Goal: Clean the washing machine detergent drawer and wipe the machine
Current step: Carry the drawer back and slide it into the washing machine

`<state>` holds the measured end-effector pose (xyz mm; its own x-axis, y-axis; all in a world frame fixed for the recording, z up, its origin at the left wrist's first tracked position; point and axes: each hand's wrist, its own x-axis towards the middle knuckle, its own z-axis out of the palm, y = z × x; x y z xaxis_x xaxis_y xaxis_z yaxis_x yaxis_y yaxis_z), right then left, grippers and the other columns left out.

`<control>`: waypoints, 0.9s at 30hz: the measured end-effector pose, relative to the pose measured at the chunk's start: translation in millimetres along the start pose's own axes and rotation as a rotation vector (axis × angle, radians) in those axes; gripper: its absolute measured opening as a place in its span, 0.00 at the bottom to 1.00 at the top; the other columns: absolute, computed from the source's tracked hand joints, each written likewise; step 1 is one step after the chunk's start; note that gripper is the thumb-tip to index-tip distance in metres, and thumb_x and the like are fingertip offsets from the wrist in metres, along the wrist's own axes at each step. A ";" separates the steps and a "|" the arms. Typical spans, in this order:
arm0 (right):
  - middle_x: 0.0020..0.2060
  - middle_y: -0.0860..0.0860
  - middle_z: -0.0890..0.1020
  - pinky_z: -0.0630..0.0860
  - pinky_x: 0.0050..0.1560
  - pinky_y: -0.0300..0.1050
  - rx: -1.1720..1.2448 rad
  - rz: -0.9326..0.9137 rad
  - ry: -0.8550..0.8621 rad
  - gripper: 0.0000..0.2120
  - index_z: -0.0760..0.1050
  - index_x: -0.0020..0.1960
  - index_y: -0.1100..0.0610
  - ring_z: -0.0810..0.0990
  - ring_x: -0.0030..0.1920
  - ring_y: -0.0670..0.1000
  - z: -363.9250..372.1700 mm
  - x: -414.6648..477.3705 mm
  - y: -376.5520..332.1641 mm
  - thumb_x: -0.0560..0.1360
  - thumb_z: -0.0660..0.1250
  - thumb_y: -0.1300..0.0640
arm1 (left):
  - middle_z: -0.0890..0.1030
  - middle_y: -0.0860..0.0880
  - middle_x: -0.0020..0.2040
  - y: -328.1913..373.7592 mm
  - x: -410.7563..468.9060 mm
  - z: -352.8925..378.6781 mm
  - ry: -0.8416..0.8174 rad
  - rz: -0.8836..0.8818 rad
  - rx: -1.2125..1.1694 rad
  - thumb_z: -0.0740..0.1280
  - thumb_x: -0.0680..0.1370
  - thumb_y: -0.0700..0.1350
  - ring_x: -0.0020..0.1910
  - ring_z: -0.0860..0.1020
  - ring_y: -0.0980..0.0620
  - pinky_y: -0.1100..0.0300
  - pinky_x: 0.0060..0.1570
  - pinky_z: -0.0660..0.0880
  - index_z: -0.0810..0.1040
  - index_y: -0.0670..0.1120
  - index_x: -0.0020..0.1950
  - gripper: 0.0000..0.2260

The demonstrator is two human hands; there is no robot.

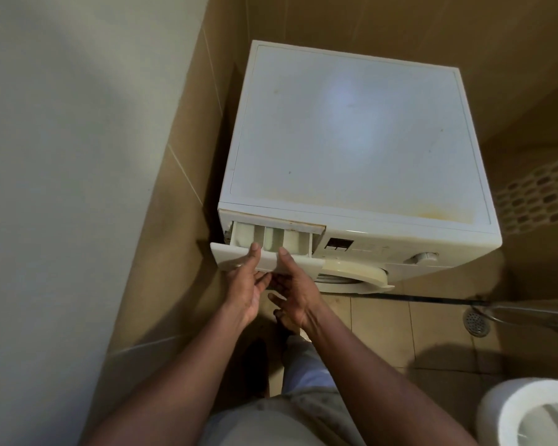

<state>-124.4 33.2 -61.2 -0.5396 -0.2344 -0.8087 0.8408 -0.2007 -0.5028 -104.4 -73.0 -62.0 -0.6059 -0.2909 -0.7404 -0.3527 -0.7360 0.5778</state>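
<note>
A white washer (351, 140) stands in a tiled corner, its drawer (271, 236) partly pulled out at the front left, showing three compartments. Both hands grip the drawer's front panel: the left hand (248, 284) and right hand (295, 292) have thumbs on top and fingers underneath. A yellow stain (438, 214) marks the washer's top. A toilet (512, 410) and a floor drain (475, 321) lie to the right.

Tiled corner, from above. Left: plain pale wall (62, 156) meeting tan wall tiles (187, 149), which cont. across the far side. Floor (384, 323) – tan tiles w/ round metal drain (475, 321) at right, dark hose (432, 299) beside it. Near right: white toilet (509, 410). Right – honeycomb-perforated panel (535, 194). Dim, warm light.
</note>
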 end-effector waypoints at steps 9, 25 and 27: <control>0.49 0.58 0.86 0.73 0.44 0.48 0.032 0.006 -0.029 0.29 0.82 0.57 0.57 0.83 0.49 0.53 -18.4 -36.8 47.8 0.63 0.78 0.40 | 0.81 0.36 0.61 -28.0 -46.8 -34.8 0.001 -0.055 0.001 0.70 0.76 0.49 0.59 0.81 0.42 0.50 0.63 0.76 0.78 0.41 0.58 0.15; 0.49 0.57 0.85 0.72 0.63 0.56 0.065 0.005 0.006 0.24 0.82 0.53 0.58 0.81 0.52 0.56 -9.7 -20.2 24.2 0.64 0.77 0.42 | 0.81 0.37 0.59 -11.9 -29.3 -15.1 0.022 -0.031 0.000 0.69 0.79 0.48 0.56 0.82 0.44 0.53 0.57 0.78 0.78 0.41 0.61 0.14; 0.53 0.57 0.86 0.71 0.64 0.57 0.039 0.022 0.040 0.30 0.83 0.55 0.57 0.82 0.55 0.55 -4.1 -10.3 13.2 0.60 0.79 0.39 | 0.82 0.37 0.60 -5.2 -19.3 -5.7 0.025 -0.012 0.010 0.70 0.78 0.48 0.55 0.82 0.44 0.54 0.55 0.79 0.75 0.39 0.67 0.21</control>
<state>-107.6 36.9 -60.9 -0.5182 -0.2013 -0.8312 0.8496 -0.2328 -0.4733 -86.9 -67.0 -52.7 -0.5836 -0.2980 -0.7554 -0.3666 -0.7334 0.5725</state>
